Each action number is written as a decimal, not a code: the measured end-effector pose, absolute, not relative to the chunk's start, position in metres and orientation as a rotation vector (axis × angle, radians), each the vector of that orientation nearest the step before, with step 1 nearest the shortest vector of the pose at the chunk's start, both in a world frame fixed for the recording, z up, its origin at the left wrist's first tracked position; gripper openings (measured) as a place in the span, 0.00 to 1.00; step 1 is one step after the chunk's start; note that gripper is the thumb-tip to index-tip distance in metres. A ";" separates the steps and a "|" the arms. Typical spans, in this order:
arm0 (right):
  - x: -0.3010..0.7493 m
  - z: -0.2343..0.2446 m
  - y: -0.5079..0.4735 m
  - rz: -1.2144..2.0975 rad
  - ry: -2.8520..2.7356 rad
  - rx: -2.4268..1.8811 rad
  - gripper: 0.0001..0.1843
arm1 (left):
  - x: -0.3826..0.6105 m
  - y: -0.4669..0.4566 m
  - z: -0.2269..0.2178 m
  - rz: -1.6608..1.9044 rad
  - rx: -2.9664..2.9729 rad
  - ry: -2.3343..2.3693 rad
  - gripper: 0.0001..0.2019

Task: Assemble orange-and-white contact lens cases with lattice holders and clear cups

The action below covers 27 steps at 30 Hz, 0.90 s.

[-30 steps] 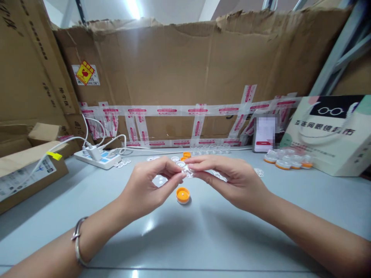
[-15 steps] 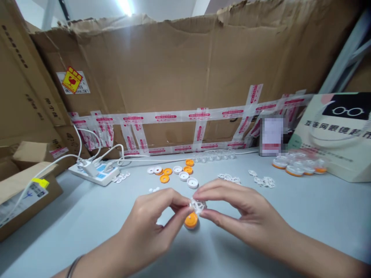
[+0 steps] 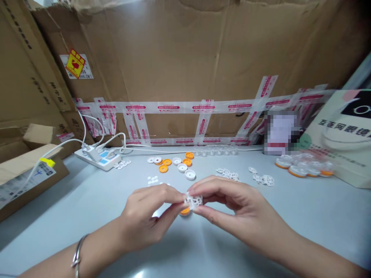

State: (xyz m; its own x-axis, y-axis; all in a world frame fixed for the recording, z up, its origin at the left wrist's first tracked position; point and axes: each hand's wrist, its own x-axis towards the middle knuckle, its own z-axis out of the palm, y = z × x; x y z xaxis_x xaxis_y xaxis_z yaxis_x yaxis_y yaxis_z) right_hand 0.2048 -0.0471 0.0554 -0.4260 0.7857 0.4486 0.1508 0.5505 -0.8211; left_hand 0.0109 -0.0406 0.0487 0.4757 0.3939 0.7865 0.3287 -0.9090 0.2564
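A small white openwork plastic piece (image 3: 194, 201) is held up between both hands, in front of the cardboard. The thumb and fingertips of my left hand (image 3: 153, 212) pinch its left edge. From the right, my right hand (image 3: 232, 200) grips it between thumb and fingers, which cover part of it. Just below and behind the piece, an orange round cap (image 3: 184, 212) rests on the table, partly hidden by the fingers. Beyond my right hand lie several flat white pieces with holes (image 3: 228, 174), similar in look. Small white discs (image 3: 152, 180) lie past my left hand.
Orange rings (image 3: 163, 168) and white round caps (image 3: 190, 175) are scattered mid-table. A clear row of cups (image 3: 216, 151) stands at the back by a large taped carton (image 3: 174, 58). Left is a power strip (image 3: 95, 157); right are stacked orange-and-white round cases (image 3: 303, 166) and a paper bag (image 3: 342, 135).
The view has tilted downward and shifted slightly. Both hands still pinch the white piece, which shows a more face-on pattern of holes and hides more of the orange cap.
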 end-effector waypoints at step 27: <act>0.196 0.036 -0.033 1.400 -1.543 -0.815 0.12 | -0.009 -0.021 0.052 1.080 2.710 0.675 0.04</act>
State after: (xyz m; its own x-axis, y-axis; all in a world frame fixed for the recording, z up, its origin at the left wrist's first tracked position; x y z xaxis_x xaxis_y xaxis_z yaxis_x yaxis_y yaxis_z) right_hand 0.1957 -0.0331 0.0358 -0.4036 0.8984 0.1733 -0.0854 0.1517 -0.9847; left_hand -0.0087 -0.0215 0.0515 0.6400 0.4588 0.6164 0.3532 -0.8881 0.2943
